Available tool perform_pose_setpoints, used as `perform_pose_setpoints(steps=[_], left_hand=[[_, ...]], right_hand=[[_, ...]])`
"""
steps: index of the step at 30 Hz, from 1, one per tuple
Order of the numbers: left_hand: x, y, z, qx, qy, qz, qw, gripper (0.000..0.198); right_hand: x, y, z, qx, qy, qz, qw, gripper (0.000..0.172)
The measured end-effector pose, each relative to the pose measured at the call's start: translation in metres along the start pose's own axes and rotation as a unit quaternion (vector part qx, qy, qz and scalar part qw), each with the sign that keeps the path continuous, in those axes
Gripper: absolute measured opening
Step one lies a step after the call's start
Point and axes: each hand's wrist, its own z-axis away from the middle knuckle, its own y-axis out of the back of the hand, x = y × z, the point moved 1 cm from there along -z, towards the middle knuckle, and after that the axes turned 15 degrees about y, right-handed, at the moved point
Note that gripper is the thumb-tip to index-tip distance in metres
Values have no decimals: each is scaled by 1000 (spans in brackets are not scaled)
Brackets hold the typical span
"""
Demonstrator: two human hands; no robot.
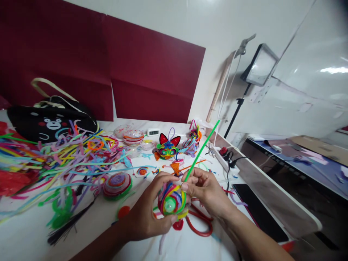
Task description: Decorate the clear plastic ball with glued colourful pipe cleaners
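While a white table (190,250) is topped, back left, by a bear-printed black bag (53,116), by the half-curled left hand (148,212) and pinching right hand (205,186) are held, respectively, a striped ball (171,203), front centre, and a green strip (202,150); a small display's (153,132) digits are blurred.

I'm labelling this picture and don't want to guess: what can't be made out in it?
In the head view:
- Back of the striped ball: turned away, partly covered by the left hand.
- Lower end of the green pipe cleaner: hidden by the right hand.
- Digits on the digital timer: too small.
- Full extent of the pipe-cleaner pile: cut off by the left edge.
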Motion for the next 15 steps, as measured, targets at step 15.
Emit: perform_pose_setpoints(steps=[15], left_hand=[[-43, 56, -138, 223, 280, -70, 931, 69]], right_hand=[[-21, 42, 30, 63, 37, 2, 997, 32]])
